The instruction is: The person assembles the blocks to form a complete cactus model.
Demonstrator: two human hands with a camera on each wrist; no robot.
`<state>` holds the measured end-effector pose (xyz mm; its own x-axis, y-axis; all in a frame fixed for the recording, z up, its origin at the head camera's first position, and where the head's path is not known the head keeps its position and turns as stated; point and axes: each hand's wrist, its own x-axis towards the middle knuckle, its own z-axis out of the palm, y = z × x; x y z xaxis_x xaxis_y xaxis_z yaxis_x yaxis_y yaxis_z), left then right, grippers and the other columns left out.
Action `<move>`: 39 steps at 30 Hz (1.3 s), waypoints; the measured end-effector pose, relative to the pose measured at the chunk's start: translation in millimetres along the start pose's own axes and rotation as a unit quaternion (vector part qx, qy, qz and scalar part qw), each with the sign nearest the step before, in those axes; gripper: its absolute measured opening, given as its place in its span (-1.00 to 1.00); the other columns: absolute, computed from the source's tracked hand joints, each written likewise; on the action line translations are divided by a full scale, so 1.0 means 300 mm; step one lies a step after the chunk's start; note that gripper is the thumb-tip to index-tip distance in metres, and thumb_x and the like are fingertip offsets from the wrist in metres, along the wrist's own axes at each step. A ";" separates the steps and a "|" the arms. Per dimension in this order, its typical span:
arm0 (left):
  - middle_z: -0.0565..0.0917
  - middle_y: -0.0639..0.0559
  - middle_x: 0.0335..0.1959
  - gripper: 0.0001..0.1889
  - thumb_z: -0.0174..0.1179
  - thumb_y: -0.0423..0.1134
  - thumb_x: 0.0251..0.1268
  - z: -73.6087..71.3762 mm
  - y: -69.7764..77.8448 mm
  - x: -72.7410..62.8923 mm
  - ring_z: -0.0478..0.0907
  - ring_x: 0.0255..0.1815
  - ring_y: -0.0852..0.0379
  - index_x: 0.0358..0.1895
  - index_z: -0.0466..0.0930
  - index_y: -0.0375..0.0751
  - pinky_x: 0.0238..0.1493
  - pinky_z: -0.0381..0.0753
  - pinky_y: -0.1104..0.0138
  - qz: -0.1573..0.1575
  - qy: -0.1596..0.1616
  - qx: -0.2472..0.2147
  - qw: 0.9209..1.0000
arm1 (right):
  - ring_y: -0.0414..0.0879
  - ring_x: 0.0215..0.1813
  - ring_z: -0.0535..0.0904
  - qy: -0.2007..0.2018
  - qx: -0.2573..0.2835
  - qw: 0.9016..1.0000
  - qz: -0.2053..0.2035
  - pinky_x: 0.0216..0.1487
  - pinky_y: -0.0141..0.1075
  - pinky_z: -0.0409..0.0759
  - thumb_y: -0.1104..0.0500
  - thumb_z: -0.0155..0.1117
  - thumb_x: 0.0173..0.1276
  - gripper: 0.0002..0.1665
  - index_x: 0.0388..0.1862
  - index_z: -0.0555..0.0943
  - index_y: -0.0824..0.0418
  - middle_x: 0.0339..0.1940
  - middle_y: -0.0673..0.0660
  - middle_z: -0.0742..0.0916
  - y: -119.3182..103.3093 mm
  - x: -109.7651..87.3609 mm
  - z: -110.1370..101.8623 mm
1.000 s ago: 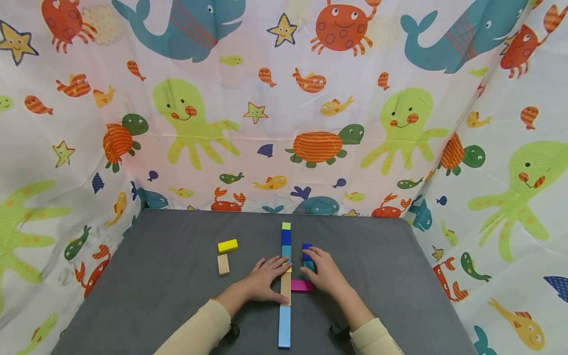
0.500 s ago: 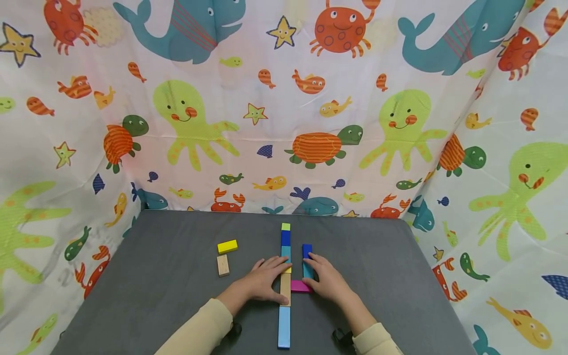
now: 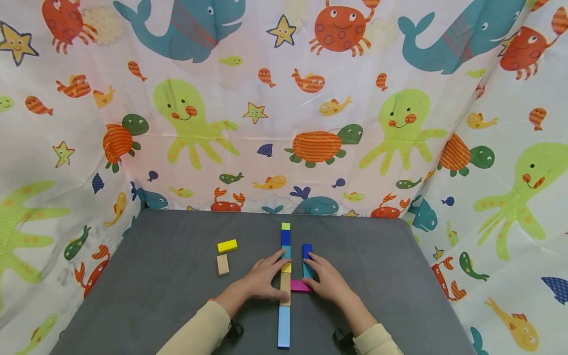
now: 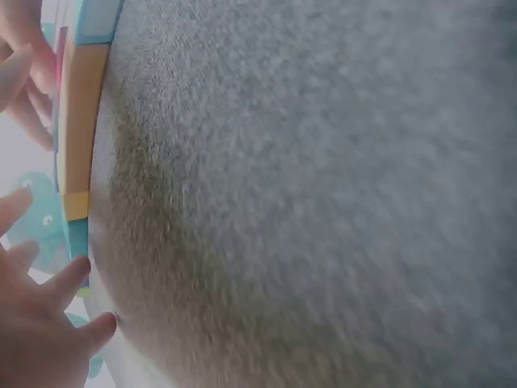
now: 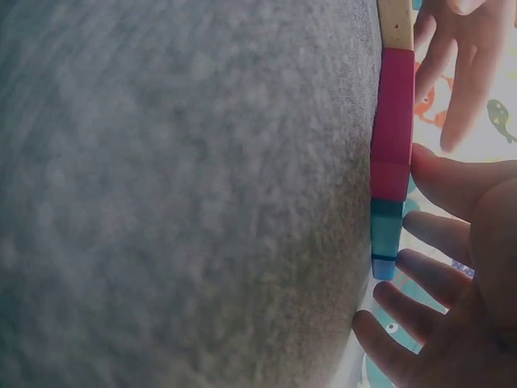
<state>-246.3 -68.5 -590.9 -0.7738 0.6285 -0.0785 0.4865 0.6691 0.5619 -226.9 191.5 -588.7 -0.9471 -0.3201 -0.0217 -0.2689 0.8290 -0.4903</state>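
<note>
A straight row of blocks lies up the middle of the grey table in the head view: lime green [image 3: 286, 226], dark blue [image 3: 286, 237], light blue, yellow [image 3: 286, 268], plain wood [image 3: 285, 283] and a long pale blue block [image 3: 284, 326]. My left hand [image 3: 262, 281] touches this row from the left, fingers spread straight, thumb at the wooden block. A magenta block [image 3: 301, 286] juts right from the row. Beyond its right end lie a teal block [image 5: 386, 226] and another dark blue block [image 3: 307, 250], end to end. My right hand [image 3: 330, 281] touches these with extended fingers and thumb.
A yellow block [image 3: 228, 246] and a small wooden block [image 3: 223, 265] lie left of the row on the grey table [image 3: 177, 276]. A curtain [image 3: 266, 162] printed with sea animals hangs behind the table and along both sides.
My right hand has moved slightly nearer me, and the dark blue and teal blocks beside it now line up straighter. My left fingers have shifted a little, showing more of the yellow block.
</note>
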 end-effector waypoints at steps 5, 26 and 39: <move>0.04 -0.05 0.77 -0.04 0.36 0.34 0.21 -0.018 -0.020 -0.037 0.14 0.69 -0.23 0.64 0.32 0.02 0.56 0.03 -0.40 0.002 0.034 -0.022 0.999 | 0.26 0.65 0.30 0.000 0.001 1.000 0.008 0.47 0.29 0.39 -0.09 0.44 0.47 -0.24 0.56 0.51 0.11 0.65 0.19 0.43 -0.004 -0.004 0.002; 0.46 -0.13 0.55 -0.19 0.47 0.10 0.27 -0.151 -0.099 -0.237 0.29 0.56 -0.28 0.55 0.44 -0.06 0.47 0.17 -0.43 -0.058 0.166 -0.054 0.983 | 0.26 0.64 0.31 -0.001 -0.001 1.000 0.019 0.46 0.27 0.43 -0.09 0.46 0.44 -0.22 0.57 0.50 0.09 0.66 0.18 0.43 -0.008 -0.001 0.009; 0.41 -0.23 0.55 -0.32 0.35 -0.37 0.28 -0.225 -0.227 -0.326 0.23 0.53 -0.40 0.51 0.46 -0.14 0.43 0.10 -0.48 -0.120 0.161 -0.094 0.975 | 0.26 0.64 0.33 0.001 -0.001 1.000 0.015 0.46 0.29 0.41 -0.09 0.45 0.45 -0.22 0.57 0.50 0.09 0.67 0.18 0.42 -0.006 0.001 0.007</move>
<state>-231.3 -202.3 -565.9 -0.9581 0.2859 0.0196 0.2167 0.6780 0.7024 -226.5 188.8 -589.5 -0.9552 -0.2939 -0.0344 -0.2405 0.8387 -0.4886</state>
